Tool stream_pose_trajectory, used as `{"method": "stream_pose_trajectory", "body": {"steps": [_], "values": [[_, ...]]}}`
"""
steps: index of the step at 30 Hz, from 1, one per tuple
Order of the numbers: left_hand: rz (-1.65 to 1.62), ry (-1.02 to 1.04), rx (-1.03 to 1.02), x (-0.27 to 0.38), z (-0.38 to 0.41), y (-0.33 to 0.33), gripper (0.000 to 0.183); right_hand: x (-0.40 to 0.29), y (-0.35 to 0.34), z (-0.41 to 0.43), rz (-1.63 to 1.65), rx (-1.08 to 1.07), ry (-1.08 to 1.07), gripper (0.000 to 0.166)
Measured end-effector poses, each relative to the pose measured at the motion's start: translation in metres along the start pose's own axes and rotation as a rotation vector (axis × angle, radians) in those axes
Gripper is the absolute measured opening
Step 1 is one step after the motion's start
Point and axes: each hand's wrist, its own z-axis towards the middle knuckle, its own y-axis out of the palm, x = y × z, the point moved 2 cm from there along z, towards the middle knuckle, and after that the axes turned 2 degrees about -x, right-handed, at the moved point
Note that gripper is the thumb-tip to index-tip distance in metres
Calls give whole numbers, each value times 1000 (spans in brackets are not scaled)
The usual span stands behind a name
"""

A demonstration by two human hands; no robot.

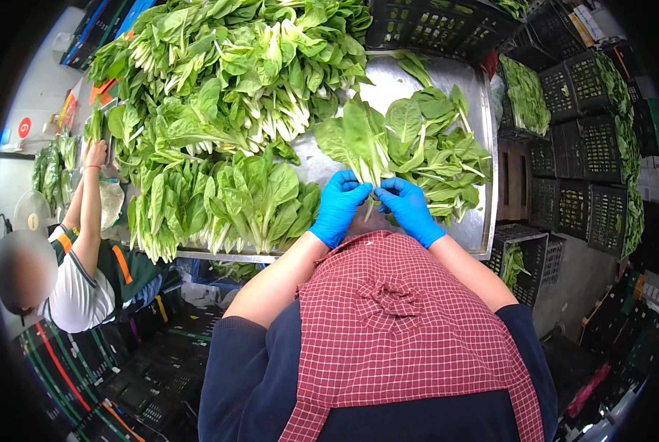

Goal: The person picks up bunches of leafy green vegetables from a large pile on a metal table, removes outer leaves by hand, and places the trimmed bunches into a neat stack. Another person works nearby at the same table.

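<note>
Both my hands wear blue gloves and meet at the stem ends of a small bunch of leafy greens point(364, 138), its leaves pointing away from me. My left hand point(341, 205) pinches the pale stems from the left. From the right, my right hand point(405, 207) has thumb and fingertips closed at the same stem ends. Loose greens point(445, 160) lie just beyond and to the right of that hand. On the left, rows of bunched greens point(257, 201) rest along the near edge of the metal table point(487, 221), with a large heap point(241, 72) behind them.
A co-worker point(84, 282) stands at the left, bare hands on greens at the table's far left. A black plastic crate point(440, 27) is at the table's back. Stacked crates point(561, 132) of greens stand to the right. Another crate point(520, 235) sits low beside the table's right corner.
</note>
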Motion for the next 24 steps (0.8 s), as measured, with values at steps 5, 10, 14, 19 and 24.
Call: {"method": "stream_pose_trajectory", "body": {"steps": [5, 10, 14, 19, 24], "values": [[-64, 15, 3, 2, -4, 2, 26, 6, 2, -2, 84, 16, -24, 13], [-106, 11, -33, 1, -5, 3, 26, 6, 1, -6, 35, 66, -86, 12], [-47, -45, -61, 9, -9, 10, 26, 8, 0, -7, -187, 54, -135, 12], [-7, -16, 4, 9, -8, 2, 20, -6, 3, -13, 106, 185, -101, 12], [-311, 42, 59, -9, 4, -33, 15, -6, -23, 5, 142, 290, 9, 23]]}}
